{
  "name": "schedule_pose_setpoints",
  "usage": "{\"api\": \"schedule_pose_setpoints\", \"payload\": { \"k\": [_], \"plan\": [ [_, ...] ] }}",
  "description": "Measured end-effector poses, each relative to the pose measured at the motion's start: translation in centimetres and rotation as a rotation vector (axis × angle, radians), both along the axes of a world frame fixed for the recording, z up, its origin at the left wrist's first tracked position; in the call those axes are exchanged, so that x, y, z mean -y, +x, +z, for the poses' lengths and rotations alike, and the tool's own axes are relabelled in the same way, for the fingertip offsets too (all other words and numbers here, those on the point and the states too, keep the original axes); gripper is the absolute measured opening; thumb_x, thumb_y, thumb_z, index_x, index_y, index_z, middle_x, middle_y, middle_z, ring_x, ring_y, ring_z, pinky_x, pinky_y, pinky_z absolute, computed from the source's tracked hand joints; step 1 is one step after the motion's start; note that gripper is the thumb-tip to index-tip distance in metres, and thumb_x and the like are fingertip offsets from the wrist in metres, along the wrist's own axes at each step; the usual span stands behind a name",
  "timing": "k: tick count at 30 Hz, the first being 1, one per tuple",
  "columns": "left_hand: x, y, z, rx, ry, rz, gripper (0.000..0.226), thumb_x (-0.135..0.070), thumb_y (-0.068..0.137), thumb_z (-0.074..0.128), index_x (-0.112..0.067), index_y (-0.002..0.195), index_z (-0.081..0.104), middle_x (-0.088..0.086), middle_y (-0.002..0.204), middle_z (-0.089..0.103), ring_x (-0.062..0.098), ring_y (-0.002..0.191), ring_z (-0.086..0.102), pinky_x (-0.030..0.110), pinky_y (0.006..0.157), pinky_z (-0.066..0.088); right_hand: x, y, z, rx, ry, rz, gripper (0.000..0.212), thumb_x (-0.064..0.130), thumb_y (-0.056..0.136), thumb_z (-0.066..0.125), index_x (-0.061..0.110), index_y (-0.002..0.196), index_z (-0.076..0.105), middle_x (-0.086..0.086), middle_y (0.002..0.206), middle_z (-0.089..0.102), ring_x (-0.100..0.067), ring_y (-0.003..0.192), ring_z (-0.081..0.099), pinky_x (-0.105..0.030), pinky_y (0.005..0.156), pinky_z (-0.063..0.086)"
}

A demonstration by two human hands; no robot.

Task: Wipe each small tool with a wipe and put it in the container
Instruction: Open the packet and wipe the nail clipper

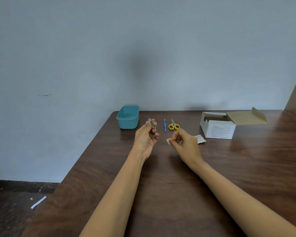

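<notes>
Both hands hover over the dark wooden table, raised and a little apart. On the left, the left hand curls its fingers round the lower end of a metal nail clipper, so the upper part stands clear above the fingertips. To its right, the right hand pinches a small white wipe between thumb and fingers. The wipe pokes out toward the clipper without touching it.

Along the far side, from the left: an open-topped teal container sits at the far left corner, just left of the clipper. Next come a thin dark tool, too small to identify, a blue tool and yellow-handled scissors. Near the right hand lies a torn sachet, and beyond it an open cardboard box with its flap thrown back.

The step in hand appears to be wiping the clipper. It would go best if the left hand keeps the clipper steady while the wipe is folded round the exposed metal and drawn along it. The grip would then need to shift so the covered end gets cleaned too. The container is close on the left, so only a short reach is needed to put the clipper in.
</notes>
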State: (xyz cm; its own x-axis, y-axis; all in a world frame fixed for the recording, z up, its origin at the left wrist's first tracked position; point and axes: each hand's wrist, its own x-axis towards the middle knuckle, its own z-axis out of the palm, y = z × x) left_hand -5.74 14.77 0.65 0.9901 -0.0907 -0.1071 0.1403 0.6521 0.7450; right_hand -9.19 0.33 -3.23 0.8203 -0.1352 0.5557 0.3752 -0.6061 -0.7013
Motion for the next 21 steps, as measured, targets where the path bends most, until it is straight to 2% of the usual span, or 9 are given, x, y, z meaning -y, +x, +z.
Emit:
{"api": "schedule_pose_setpoints", "payload": {
  "k": [8, 15, 21],
  "plan": [
    [-3.4, 2.2, 0.9, 0.009, -0.028, 0.044, 0.014, -0.018, 0.096, 0.056, -0.009, 0.091, 0.065, 0.002, 0.075, 0.06, 0.006, 0.061, 0.048, 0.017, 0.051, 0.051, -1.7, 3.3, 1.0, -0.037, 0.176, -0.017, 0.019, 0.008, 0.079, 0.073, 0.01, 0.071, 0.056, -0.006, 0.07, 0.06, 0.001, 0.058, 0.05, -0.008, 0.058, 0.038],
    [-5.2, 5.1, 2.4, -0.003, -0.016, 0.035, 0.015, -0.019, 0.094, 0.058, -0.006, 0.093, 0.064, 0.003, 0.076, 0.062, 0.007, 0.063, 0.051, 0.018, 0.054, 0.052, -2.1, 5.5, 0.6, -0.062, 0.241, -0.036, 0.017, 0.008, 0.079, 0.073, 0.008, 0.073, 0.056, -0.006, 0.069, 0.058, 0.002, 0.054, 0.048, -0.007, 0.056, 0.037],
    [-6.5, 8.5, 3.6, 0.054, 0.032, -0.023, 0.02, -0.024, 0.097, 0.053, -0.008, 0.094, 0.065, 0.002, 0.078, 0.062, 0.007, 0.062, 0.047, 0.017, 0.052, 0.051, -2.4, 6.3, 0.4, -0.054, 0.297, -0.03, 0.016, 0.005, 0.08, 0.072, 0.008, 0.074, 0.057, -0.004, 0.07, 0.058, 0.005, 0.057, 0.052, -0.006, 0.057, 0.038]
  ]
}}
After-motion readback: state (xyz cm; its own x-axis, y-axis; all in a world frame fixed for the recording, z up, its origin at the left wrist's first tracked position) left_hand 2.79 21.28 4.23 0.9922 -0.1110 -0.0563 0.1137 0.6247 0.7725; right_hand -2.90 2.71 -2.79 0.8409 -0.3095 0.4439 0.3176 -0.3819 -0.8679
